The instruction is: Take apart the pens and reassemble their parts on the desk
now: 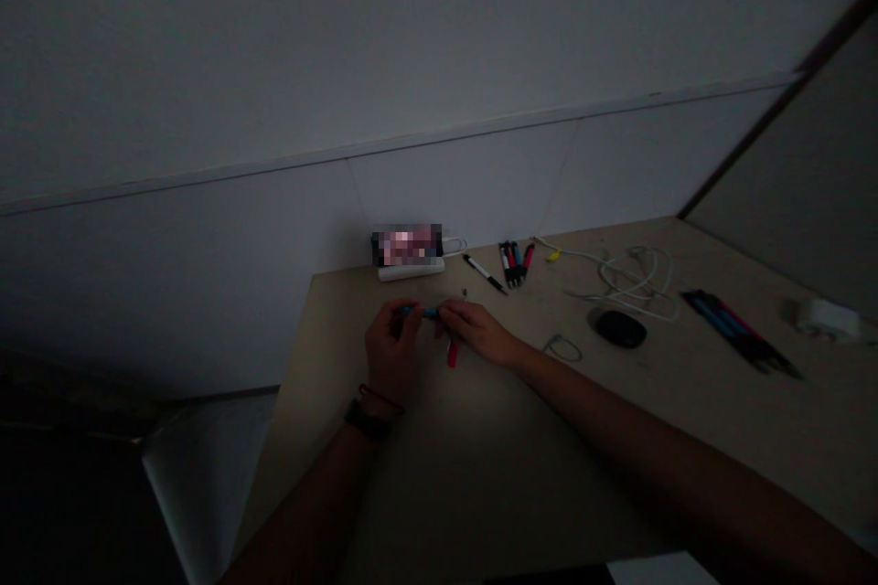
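My left hand [390, 349] and my right hand [476, 332] meet above the desk, with a blue pen [422, 313] held between their fingers. The left fingers close around the pen's left part, while the right fingertips press at its other end. Part of the pen is hidden by my fingers. Just below the right hand, a red pen-like piece [451, 352] points toward me. I cannot tell if that hand holds it. A tiny metal part [465, 293] lies beyond my right fingertips. My left wrist wears a dark watch and a red cord.
Along the wall stand a black-and-white pen [484, 273], a bundle of pens [514, 262], and a blurred device [408, 244] on a white base. A white cable [631, 279], black computer mouse [620, 328], rubber loop [563, 347], and more pens [737, 329] lie right.
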Motion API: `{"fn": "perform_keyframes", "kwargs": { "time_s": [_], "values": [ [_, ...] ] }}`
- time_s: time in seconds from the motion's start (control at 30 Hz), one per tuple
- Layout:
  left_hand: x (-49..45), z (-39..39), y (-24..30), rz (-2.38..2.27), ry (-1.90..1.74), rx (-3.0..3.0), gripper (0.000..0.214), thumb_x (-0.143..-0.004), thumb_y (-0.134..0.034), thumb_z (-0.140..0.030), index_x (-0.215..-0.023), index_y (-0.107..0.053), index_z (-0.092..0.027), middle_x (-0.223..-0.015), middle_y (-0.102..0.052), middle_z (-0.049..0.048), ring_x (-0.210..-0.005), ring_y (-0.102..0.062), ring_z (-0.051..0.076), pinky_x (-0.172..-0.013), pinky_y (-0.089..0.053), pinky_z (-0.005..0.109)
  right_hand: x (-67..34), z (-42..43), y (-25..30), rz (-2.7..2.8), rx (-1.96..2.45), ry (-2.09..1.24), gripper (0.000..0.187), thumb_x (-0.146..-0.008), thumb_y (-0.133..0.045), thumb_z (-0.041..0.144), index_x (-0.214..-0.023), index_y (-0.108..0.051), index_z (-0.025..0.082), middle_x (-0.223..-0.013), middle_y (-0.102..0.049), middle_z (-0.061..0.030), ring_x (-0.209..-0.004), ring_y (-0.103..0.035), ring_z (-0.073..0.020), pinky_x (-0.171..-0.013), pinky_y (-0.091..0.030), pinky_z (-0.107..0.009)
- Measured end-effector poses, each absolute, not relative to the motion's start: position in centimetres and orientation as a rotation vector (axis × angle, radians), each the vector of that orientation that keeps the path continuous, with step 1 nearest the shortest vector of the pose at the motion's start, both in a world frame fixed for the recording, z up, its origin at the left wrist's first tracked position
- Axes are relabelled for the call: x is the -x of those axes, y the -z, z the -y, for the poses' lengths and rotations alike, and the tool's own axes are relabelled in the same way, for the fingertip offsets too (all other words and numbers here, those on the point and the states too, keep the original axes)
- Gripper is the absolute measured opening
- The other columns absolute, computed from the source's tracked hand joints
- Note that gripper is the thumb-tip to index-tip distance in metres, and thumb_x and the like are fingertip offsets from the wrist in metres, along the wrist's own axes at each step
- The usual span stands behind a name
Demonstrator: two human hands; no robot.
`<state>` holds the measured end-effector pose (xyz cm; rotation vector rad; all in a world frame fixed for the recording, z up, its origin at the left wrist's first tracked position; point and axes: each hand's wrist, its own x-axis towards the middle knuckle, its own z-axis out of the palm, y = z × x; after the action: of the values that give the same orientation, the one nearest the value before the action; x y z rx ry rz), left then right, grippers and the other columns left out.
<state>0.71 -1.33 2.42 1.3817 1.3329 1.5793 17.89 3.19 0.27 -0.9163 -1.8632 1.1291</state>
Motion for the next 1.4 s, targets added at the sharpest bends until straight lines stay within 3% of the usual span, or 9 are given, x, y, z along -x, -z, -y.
{"fn": "perform_keyframes", "kwargs": {
  "time_s": [0.3,0.53,0.73,0.9,1.13,1.3,1.4],
  "values": [
    [-0.7,1.0,-2.0,-1.342,-1.591,-1.365,0.03,-0.088,-0.069,-0.047,-0.092,-0.071,-0.017,-0.071,-0.061,0.0001,-0.061,-0.053,0.012,-0.056,-0.041,0.021,-17.7,-3.1,-0.1,1.841,0.865,-1.15,0.037,-0.093,-0.059,0.054,-0.095,-0.069,0.018,-0.076,-0.069,-0.0035,-0.067,-0.062,-0.0168,-0.06,-0.045,-0.027],
    [-0.6,0.6,-1.3,-1.323,-1.591,-1.285,0.036,-0.088,-0.068,-0.052,-0.093,-0.068,-0.017,-0.07,-0.059,-0.0006,-0.058,-0.05,0.01,-0.052,-0.039,0.02,-17.7,-3.1,0.0,1.864,0.911,-1.136,0.035,-0.089,-0.064,0.05,-0.079,-0.071,0.018,-0.069,-0.067,-0.0028,-0.061,-0.061,-0.0156,-0.056,-0.044,-0.026],
    [-0.6,0.1,-1.3,-1.26,-1.605,-1.123,0.041,-0.085,-0.07,-0.057,-0.089,-0.064,-0.017,-0.063,-0.053,-0.0049,-0.049,-0.043,0.007,-0.045,-0.035,0.018,-17.7,-3.1,-0.1,1.84,0.984,-1.103,0.044,-0.091,-0.059,0.057,-0.071,-0.067,0.019,-0.06,-0.061,-0.0001,-0.051,-0.052,-0.0127,-0.049,-0.037,-0.024],
    [-0.7,-0.2,-1.4,-1.188,-1.557,-1.054,0.048,-0.081,-0.071,-0.063,-0.089,-0.063,-0.015,-0.067,-0.06,-0.0028,-0.043,-0.042,0.005,-0.039,-0.032,0.018,-17.7,-2.9,-0.4,1.74,0.936,-1.187,0.06,-0.091,-0.047,0.074,-0.068,-0.062,0.02,-0.054,-0.056,0.0007,-0.046,-0.051,-0.0133,-0.047,-0.038,-0.025],
    [-1.1,0.4,-1.6,-1.147,-1.41,-1.197,0.037,-0.083,-0.073,-0.048,-0.099,-0.07,-0.015,-0.081,-0.073,0.0051,-0.048,-0.048,0.006,-0.044,-0.039,0.02,-17.8,-3.3,-0.4,1.424,0.973,-1.207,0.06,-0.088,-0.05,0.073,-0.054,-0.047,0.024,-0.04,-0.046,0.0025,-0.037,-0.04,-0.0126,-0.043,-0.035,-0.028],
    [-1.0,0.7,-1.7,-1.255,-1.388,-1.373,0.025,-0.083,-0.073,-0.038,-0.095,-0.077,-0.016,-0.06,-0.063,-0.0007,-0.05,-0.049,0.01,-0.047,-0.037,0.021,-18.0,-3.6,-0.2,1.384,1.057,-1.148,0.059,-0.09,-0.05,0.069,-0.051,-0.039,0.025,-0.036,-0.04,0.0037,-0.037,-0.036,-0.0119,-0.044,-0.035,-0.028],
    [-1.0,0.6,-1.7,-1.261,-1.376,-1.361,0.025,-0.083,-0.072,-0.037,-0.096,-0.077,-0.017,-0.056,-0.059,-0.0022,-0.05,-0.049,0.01,-0.047,-0.037,0.021,-17.9,-3.6,-0.1,1.376,1.036,-1.165,0.058,-0.09,-0.049,0.071,-0.056,-0.044,0.024,-0.04,-0.043,0.0037,-0.038,-0.039,-0.0119,-0.042,-0.034,-0.027]
  ]
}}
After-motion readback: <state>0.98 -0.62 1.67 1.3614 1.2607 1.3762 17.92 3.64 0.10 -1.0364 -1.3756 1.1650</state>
